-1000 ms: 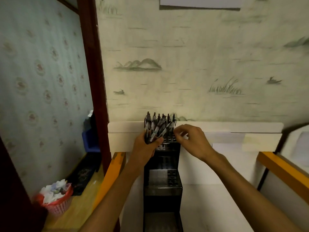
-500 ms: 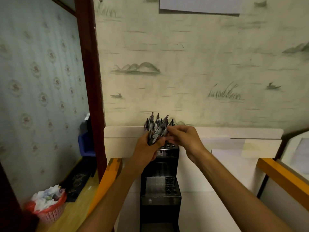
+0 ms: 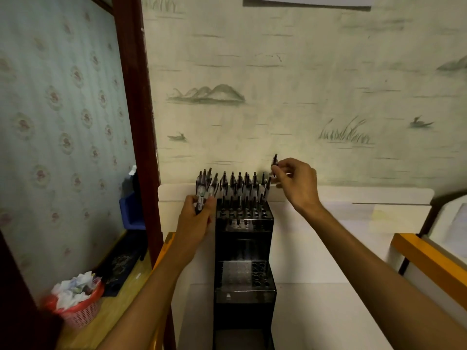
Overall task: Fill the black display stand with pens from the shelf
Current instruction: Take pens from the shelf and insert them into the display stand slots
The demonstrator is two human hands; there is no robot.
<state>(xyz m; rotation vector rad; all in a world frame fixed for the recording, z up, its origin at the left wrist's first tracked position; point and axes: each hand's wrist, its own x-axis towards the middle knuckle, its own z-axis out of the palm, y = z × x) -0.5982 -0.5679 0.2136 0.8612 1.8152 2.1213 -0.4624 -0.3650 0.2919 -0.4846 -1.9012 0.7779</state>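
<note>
Black display stand [image 3: 243,251] at centre against the far wall | top tier partly filled with upright pens [image 3: 240,185], lower tiers empty | left hand [image 3: 194,218] grips a bundle [image 3: 206,190] | right hand [image 3: 295,183] pinches one pen [image 3: 274,161] above the stand's right edge.

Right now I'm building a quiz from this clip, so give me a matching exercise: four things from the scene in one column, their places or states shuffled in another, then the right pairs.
Things:
1. left hand
2. right hand
3. top tier of the black stand
4. red basket

States:
A. full of crumpled paper, low on the left
B. pinches one pen above the stand's right edge
C. grips a bunch of pens
D. has pens standing in its holes

Pairs: 1-C, 2-B, 3-D, 4-A
</note>
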